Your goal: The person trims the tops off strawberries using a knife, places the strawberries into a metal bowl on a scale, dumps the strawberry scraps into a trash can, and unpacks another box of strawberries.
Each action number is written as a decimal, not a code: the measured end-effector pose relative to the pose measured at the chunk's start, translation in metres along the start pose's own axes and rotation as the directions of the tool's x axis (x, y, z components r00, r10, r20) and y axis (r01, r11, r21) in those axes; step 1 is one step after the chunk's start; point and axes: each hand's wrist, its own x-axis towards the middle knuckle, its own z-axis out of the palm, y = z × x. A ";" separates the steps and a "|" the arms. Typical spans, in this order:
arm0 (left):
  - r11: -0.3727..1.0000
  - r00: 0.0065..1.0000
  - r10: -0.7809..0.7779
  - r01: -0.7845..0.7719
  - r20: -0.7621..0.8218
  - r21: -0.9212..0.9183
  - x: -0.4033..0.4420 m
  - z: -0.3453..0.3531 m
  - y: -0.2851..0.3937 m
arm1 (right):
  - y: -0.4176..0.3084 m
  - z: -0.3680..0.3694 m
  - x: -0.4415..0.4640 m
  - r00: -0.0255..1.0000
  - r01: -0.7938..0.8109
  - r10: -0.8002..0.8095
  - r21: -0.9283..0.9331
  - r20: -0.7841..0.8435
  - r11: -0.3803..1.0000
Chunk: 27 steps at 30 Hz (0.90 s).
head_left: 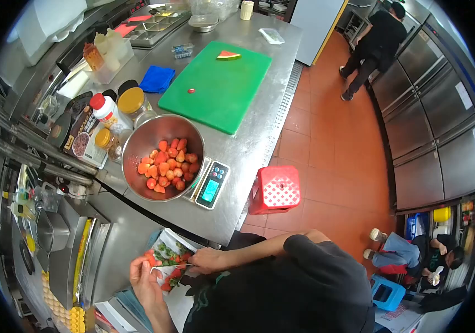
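My right hand (207,260) is closed around a small knife (171,265), whose thin blade points toward my left hand (145,281). The left fingers pinch a red strawberry (150,257) near the blade's tip. Under and around both hands, red strawberries and green leafy tops lie in a white-lined container (166,237). A large steel bowl (133,145) of hulled strawberries (165,166) stands on the counter ahead. Beside it shows the lit display of a digital kitchen scale (212,187); the bowl appears to rest on its platform.
A green cutting board (215,83) holds a watermelon slice (228,55) and a small red piece. Jars, bottles and a blue cloth (157,79) stand left of it. A red stool (278,188) is right of the counter. One person (379,41) walks; another (415,255) sits.
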 end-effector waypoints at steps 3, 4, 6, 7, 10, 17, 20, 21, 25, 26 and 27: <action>0.992 0.994 -0.029 0.042 -0.107 0.119 0.005 0.005 -0.003 | 0.002 0.009 0.003 0.997 -0.070 0.072 -0.032 0.040 0.997; 0.996 0.993 -0.037 0.046 -0.112 0.081 0.018 0.022 0.006 | 0.001 0.009 0.003 0.998 -0.024 0.025 -0.020 0.052 0.999; 0.993 0.992 0.047 -0.035 -0.113 0.111 0.045 0.070 0.023 | -0.002 -0.001 -0.001 0.995 0.001 0.001 -0.023 0.098 1.000; 0.989 0.991 0.136 -0.136 -0.001 0.061 0.067 0.076 0.015 | -0.012 -0.012 -0.004 0.992 -0.026 0.030 -0.036 0.120 0.999; 0.949 0.941 0.311 -0.299 0.130 -0.104 0.112 0.109 0.014 | -0.023 -0.026 -0.010 0.997 -0.016 0.016 -0.001 0.076 1.000; 0.545 0.622 0.780 -0.615 -0.075 0.569 0.023 0.026 0.041 | 0.004 -0.013 -0.009 0.994 -0.046 0.057 0.119 -0.090 0.992; 0.424 0.649 0.744 -0.275 -0.159 0.863 -0.008 -0.037 0.005 | -0.005 -0.028 -0.004 0.989 -0.105 0.125 0.213 -0.082 0.971; 0.373 0.751 0.647 -0.157 -0.135 0.914 -0.015 -0.059 -0.019 | -0.008 -0.034 -0.002 0.986 -0.151 0.165 0.262 -0.031 0.953; 0.076 0.879 0.463 -0.167 0.114 0.983 -0.036 -0.080 -0.046 | -0.010 -0.033 0.002 0.991 -0.131 0.134 0.219 0.003 0.967; 0.002 0.900 0.397 -0.197 0.180 0.980 -0.039 -0.080 -0.047 | -0.007 -0.031 0.002 0.992 -0.124 0.126 0.204 0.003 0.971; -0.082 0.930 0.315 -0.172 0.189 0.982 -0.045 -0.083 -0.050 | 0.006 -0.020 0.000 0.998 -0.047 0.051 0.147 -0.021 0.988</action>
